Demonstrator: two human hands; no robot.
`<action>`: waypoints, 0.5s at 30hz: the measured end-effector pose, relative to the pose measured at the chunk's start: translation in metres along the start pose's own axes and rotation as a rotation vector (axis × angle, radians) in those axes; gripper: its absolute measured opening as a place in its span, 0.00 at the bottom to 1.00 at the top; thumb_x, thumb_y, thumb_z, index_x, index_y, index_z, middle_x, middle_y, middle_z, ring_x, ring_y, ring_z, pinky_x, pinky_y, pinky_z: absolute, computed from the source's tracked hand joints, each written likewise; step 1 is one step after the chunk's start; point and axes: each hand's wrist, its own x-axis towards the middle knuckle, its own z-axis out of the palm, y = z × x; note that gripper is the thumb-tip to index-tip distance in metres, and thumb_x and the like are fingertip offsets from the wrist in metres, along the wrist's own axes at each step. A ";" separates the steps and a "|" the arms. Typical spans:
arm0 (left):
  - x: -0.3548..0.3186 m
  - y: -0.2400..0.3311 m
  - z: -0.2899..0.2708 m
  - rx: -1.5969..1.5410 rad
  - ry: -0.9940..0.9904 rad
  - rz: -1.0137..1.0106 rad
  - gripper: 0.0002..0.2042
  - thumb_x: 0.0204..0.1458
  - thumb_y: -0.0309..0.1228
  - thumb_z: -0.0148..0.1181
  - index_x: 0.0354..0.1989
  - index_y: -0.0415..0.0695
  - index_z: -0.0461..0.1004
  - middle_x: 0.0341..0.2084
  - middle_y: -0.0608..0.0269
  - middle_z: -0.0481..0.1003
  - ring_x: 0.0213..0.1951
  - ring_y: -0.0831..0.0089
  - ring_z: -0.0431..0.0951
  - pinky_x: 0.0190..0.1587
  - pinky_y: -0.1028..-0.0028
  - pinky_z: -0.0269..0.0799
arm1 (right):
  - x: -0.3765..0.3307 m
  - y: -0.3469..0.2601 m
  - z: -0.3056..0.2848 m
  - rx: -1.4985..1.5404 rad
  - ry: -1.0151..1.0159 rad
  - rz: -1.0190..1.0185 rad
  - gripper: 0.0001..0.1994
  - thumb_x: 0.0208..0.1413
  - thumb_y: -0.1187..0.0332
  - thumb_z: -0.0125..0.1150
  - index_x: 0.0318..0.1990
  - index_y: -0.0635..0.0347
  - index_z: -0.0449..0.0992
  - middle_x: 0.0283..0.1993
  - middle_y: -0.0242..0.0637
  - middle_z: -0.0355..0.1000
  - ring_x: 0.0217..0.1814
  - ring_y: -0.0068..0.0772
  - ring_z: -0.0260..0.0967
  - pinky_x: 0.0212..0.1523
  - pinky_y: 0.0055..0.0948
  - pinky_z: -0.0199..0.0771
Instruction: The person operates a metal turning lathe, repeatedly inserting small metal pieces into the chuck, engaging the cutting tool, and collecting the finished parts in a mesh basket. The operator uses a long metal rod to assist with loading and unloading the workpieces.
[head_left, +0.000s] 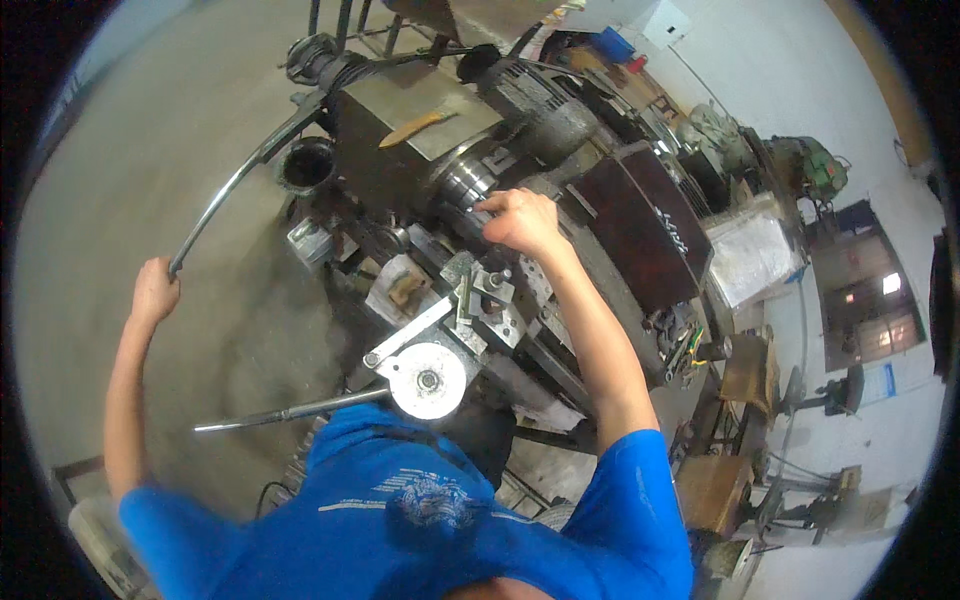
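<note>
Head view, looking straight down over a person in a blue shirt (pixel 420 510) standing at a metal lathe (pixel 500 250); all places below are given from the lathe's chuck (pixel 470 180), the round bright steel drum near the middle of the machine. Right hand (pixel 522 220) sits at the chuck's near right edge, fingers curled and pressed against the rim, knuckles up; whether anything is pinched between the fingertips cannot be told. Right forearm runs from there down and to the right toward the shoulder. Left hand (pixel 155 290) is far to the left of the chuck and lower, closed in a fist round the end of a long curved metal bar (pixel 235 185). The bar arcs up and to the right from that fist toward the machine's headstock (pixel 420 125), ending above and left of the chuck. On top of the headstock, just above the chuck, lies a yellowish wooden-handled tool (pixel 412 128). A dark round container (pixel 305 165) stands left of the chuck, close under the bar. Below the chuck is the tool post (pixel 480 295) with its blocks and bolts, and lower again a white round disc (pixel 428 380) with a straight steel lever (pixel 290 412) sticking out to the left. Right of the chuck, a dark reddish-brown box (pixel 645 225) rests on the bed. Grey concrete floor (pixel 120 150) fills the left side.
</note>
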 end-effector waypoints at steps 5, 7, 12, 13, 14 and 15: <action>0.023 -0.026 -0.008 0.259 -0.001 0.060 0.06 0.36 0.21 0.53 0.26 0.38 0.71 0.24 0.45 0.72 0.29 0.48 0.72 0.33 0.57 0.69 | -0.010 -0.010 -0.016 -0.005 -0.015 0.003 0.19 0.28 0.61 0.57 0.36 0.44 0.80 0.37 0.30 0.75 0.40 0.40 0.69 0.41 0.36 0.69; 0.062 -0.079 -0.021 0.428 0.129 0.173 0.05 0.35 0.22 0.55 0.24 0.39 0.69 0.21 0.49 0.72 0.25 0.51 0.73 0.30 0.58 0.67 | -0.009 -0.015 -0.021 -0.017 -0.060 0.006 0.19 0.28 0.63 0.57 0.35 0.45 0.80 0.37 0.31 0.74 0.41 0.41 0.69 0.41 0.35 0.69; 0.106 -0.115 -0.015 0.423 0.251 0.311 0.07 0.36 0.21 0.55 0.26 0.41 0.65 0.19 0.52 0.70 0.25 0.53 0.72 0.29 0.59 0.66 | -0.007 -0.014 -0.019 0.036 -0.050 0.138 0.21 0.28 0.64 0.56 0.37 0.48 0.80 0.45 0.32 0.74 0.44 0.40 0.68 0.45 0.33 0.68; 0.114 -0.109 -0.017 0.420 0.234 0.310 0.08 0.36 0.21 0.55 0.26 0.42 0.65 0.19 0.53 0.70 0.26 0.53 0.72 0.29 0.59 0.66 | -0.008 -0.011 -0.018 0.057 -0.096 0.159 0.22 0.28 0.63 0.56 0.39 0.47 0.79 0.49 0.34 0.72 0.45 0.40 0.68 0.46 0.33 0.67; 0.114 -0.109 -0.017 0.416 0.217 0.311 0.08 0.36 0.21 0.55 0.26 0.42 0.65 0.19 0.53 0.71 0.27 0.53 0.72 0.29 0.59 0.66 | -0.007 -0.011 -0.015 0.063 -0.085 0.138 0.22 0.28 0.63 0.56 0.39 0.47 0.79 0.49 0.34 0.72 0.46 0.40 0.68 0.46 0.33 0.67; 0.115 -0.111 -0.016 0.427 0.182 0.283 0.08 0.36 0.21 0.55 0.27 0.42 0.65 0.20 0.53 0.71 0.27 0.54 0.72 0.29 0.60 0.66 | -0.007 -0.013 -0.015 0.071 -0.071 0.128 0.22 0.27 0.63 0.56 0.39 0.47 0.79 0.49 0.35 0.72 0.46 0.40 0.68 0.46 0.33 0.67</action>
